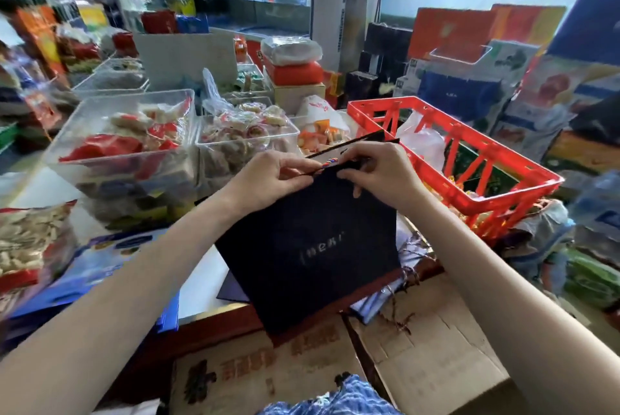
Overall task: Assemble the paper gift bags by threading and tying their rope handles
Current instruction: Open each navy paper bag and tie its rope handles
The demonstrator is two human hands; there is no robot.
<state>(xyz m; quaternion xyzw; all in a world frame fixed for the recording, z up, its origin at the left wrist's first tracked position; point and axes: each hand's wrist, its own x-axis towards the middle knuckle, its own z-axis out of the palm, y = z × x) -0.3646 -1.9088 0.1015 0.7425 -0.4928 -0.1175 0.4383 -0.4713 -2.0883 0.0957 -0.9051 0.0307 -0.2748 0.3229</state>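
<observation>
We find both hands at the top edge of 1 dark paper bag (312, 247). The left hand (268, 176) pinches a striped rope (328, 163) between thumb and fingertips, right at the rim. The right hand (382, 176) curls over the same rim from the other side, its fingers gripping the paper beside the rope; we judge this steadies the edge so the rope end can be fed through a hole. The hole itself is hidden by the fingers, and we cannot tell whether the rope has passed through it.

The bag stands tilted toward the person, its printed face up and its lower edge overhanging the counter (208, 284) toward a cardboard box (419, 364) below. That tilt, in our judgement, keeps the rim at working height between the hands.

More rope pieces (407, 275) lie just beside the bag's lower right corner, near enough to reach for the next handle. A red crate (469, 159) sits to the right, and clear tubs of wrapped snacks (134, 146) sit to the left, apart from the work.

We judge the threading step to be in hand; no knot is visible.
</observation>
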